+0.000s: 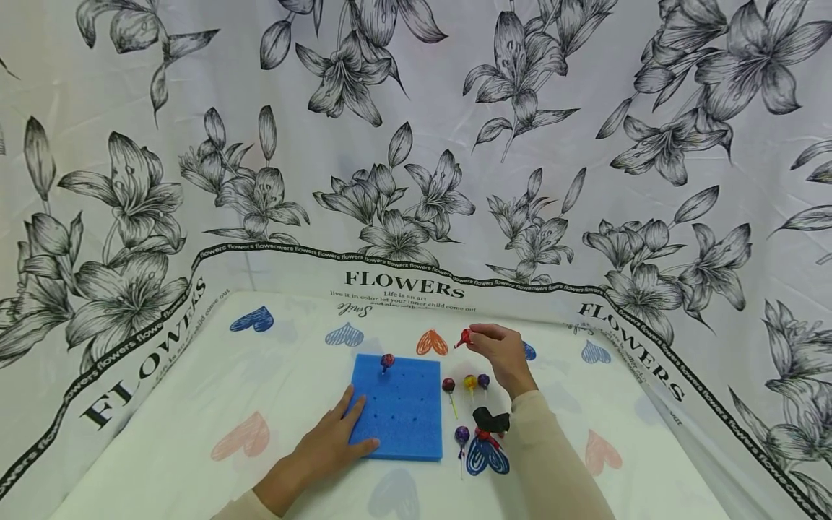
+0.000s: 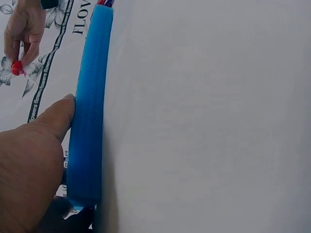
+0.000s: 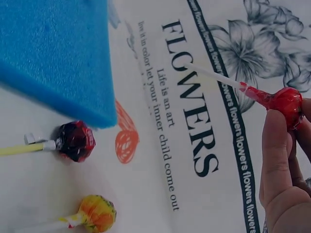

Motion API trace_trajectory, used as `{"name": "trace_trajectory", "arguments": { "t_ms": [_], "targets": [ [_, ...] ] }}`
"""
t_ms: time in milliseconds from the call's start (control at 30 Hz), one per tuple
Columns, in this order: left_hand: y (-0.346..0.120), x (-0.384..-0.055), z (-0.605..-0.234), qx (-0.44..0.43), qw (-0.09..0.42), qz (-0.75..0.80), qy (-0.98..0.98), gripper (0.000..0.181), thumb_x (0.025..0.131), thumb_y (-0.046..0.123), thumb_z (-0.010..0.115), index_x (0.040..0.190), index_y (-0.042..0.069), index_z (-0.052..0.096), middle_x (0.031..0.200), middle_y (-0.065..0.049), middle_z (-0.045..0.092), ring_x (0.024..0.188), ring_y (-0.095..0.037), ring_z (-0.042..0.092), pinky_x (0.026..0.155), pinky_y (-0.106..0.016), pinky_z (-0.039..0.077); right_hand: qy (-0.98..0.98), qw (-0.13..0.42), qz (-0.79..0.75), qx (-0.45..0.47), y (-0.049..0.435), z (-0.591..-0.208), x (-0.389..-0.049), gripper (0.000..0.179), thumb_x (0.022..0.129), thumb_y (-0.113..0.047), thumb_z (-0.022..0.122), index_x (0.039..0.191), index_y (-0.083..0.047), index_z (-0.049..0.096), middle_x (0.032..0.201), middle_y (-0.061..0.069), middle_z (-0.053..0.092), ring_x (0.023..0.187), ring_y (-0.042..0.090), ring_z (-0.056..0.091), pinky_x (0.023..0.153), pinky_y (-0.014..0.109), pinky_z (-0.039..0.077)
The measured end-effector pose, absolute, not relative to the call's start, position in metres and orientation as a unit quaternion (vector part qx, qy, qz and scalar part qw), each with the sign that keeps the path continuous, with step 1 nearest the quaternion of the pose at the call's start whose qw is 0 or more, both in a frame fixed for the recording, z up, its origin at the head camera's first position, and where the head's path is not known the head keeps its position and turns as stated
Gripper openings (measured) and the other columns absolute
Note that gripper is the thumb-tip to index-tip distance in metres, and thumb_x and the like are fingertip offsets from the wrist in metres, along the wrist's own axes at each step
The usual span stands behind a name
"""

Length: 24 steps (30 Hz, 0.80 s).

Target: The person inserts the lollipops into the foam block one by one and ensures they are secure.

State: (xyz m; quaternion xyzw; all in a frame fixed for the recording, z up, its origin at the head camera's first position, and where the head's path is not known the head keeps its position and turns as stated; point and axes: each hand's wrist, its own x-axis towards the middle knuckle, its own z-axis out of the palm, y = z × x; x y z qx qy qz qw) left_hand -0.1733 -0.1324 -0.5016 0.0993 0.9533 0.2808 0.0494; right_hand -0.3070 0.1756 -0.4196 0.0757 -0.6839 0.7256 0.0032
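While the blue foam block (image 1: 409, 430) is touched along its left side by the left hand (image 1: 331, 440), a red lollipop (image 3: 287, 103) is gripped in the right hand (image 1: 500, 354). It's pinched by the round candy end between thumb and fingers, and it's held up just past the block's far right corner, near a printed orange heart (image 1: 432, 342). The candy is wrapped in shiny red film that's twisted down to a red collar, and the bare white stick is left poking out, aimed back toward the block's side.

As for the left hand, its fingers are spread out and laid over the foam edge, with the thumb pressed to the near side.

The block is laid flat on the printed cloth (image 1: 292, 390), and its top is dotted with small dark holes set in rows. One dark red lollipop (image 1: 387, 360) is stuck in near the far left corner, candy end up. More are scattered to the right of the block: a deep red one with a yellow stick (image 1: 448, 386), a yellow-orange one (image 1: 470, 382), a small purple one (image 1: 484, 380) and, closer in, another purple one (image 1: 462, 435).
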Motion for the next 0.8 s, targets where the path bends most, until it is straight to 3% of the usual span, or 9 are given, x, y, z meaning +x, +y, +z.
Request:
{"name": "trace_trajectory", "arguments": {
  "t_ms": [500, 800],
  "targets": [
    [-0.133, -0.172, -0.501, 0.098, 0.052, 0.279, 0.954, 0.090, 0.084, 0.062, 0.063, 0.149, 0.006, 0.036, 0.158, -0.018, 0.015, 0.129, -0.055, 0.033, 0.092, -0.065, 0.039, -0.704, -0.009, 0.698, 0.133, 0.142, -0.410, -0.300, 0.024, 0.090, -0.005, 0.069, 0.111, 0.008, 0.066, 0.105, 0.021, 0.065, 0.098, 0.041, 0.063, 0.086, 0.039, 0.052],
    [-0.132, -0.173, -0.500, 0.097, 0.057, 0.277, 0.954, 0.091, 0.084, 0.062, 0.062, 0.150, 0.006, 0.034, 0.158, -0.018, 0.014, 0.129, -0.055, 0.032, 0.091, -0.066, 0.038, -0.734, -0.011, 0.662, 0.156, 0.121, -0.416, -0.297, 0.022, 0.089, -0.010, 0.070, 0.108, 0.001, 0.070, 0.102, 0.015, 0.067, 0.092, 0.029, 0.066, 0.084, 0.038, 0.053]
  ]
}}
